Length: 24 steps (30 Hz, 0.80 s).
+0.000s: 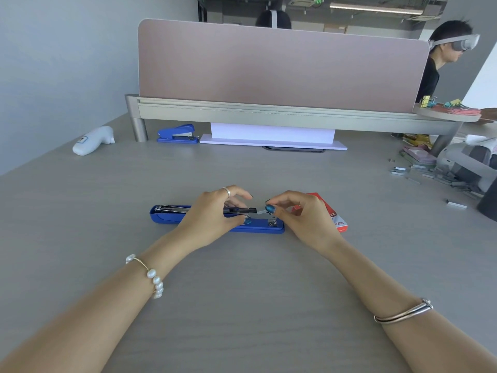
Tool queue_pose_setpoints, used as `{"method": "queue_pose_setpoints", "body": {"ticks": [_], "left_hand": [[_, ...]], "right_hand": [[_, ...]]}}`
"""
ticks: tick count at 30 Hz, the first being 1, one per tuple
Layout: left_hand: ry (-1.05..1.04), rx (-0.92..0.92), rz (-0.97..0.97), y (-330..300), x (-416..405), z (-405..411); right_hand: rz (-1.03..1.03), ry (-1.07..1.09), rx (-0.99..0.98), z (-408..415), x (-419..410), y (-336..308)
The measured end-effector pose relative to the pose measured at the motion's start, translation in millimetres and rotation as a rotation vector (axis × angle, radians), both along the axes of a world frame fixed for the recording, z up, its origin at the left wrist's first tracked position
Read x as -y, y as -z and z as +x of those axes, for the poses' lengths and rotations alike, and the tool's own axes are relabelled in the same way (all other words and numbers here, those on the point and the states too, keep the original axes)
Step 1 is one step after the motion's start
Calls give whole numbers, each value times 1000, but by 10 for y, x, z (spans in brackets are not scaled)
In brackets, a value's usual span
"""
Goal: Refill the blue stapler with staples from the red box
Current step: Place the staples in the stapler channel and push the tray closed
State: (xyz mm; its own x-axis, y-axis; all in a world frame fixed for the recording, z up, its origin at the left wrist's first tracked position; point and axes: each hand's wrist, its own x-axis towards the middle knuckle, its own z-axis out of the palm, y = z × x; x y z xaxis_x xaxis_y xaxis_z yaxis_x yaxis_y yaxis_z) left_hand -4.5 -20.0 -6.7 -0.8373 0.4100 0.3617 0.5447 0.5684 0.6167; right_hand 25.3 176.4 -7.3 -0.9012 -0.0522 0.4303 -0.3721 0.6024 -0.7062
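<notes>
A long blue stapler (166, 218) lies flat on the grey desk, opened out, with its metal staple channel (172, 209) showing. My left hand (212, 215) grips the channel near its right end. My right hand (298, 214) pinches a short grey strip of staples (261, 211) at the channel's open end. The red staple box (332, 212) lies just behind my right hand, partly hidden by it.
A second, smaller blue stapler (177, 133) stands at the back by the pink divider (279, 65). A white object (92, 141) lies at back left. Loose staple strips (430, 176) are scattered at the right. A person with a headset (446, 55) sits beyond the divider.
</notes>
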Motion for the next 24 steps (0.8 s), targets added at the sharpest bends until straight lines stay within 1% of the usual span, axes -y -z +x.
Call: {"method": "queue_pose_setpoints", "body": {"ticks": [3,17,24], "left_hand": [[1,1,-4,3,4,-5],[6,27,8,-6,7,13],[-4,22,-4,-11,4,22]], "right_hand": [[17,4,-12,7,3,2],[-46,21,-1,-10,8,8],[85,30,-7,25,35,1]]}}
